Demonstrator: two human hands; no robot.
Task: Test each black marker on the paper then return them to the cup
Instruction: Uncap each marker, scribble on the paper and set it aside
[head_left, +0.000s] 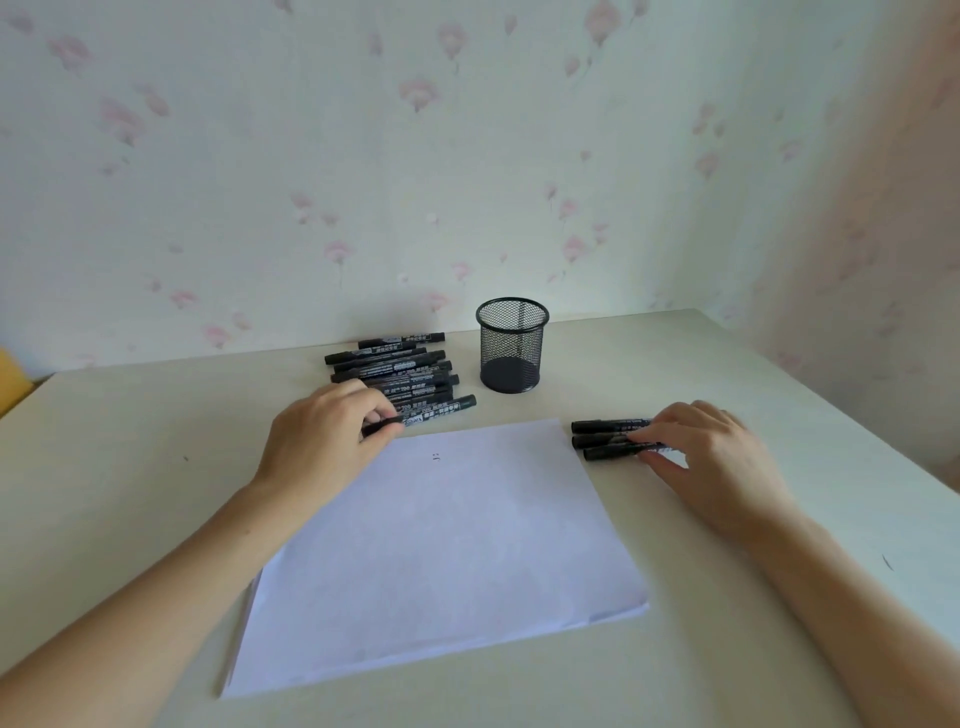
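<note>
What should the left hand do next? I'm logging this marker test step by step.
Probably lift the nearest marker clear of the pile and bring it over the paper. The left hand already pinches its end, the paper shows only a few small marks, and the mesh cup looks empty.
</note>
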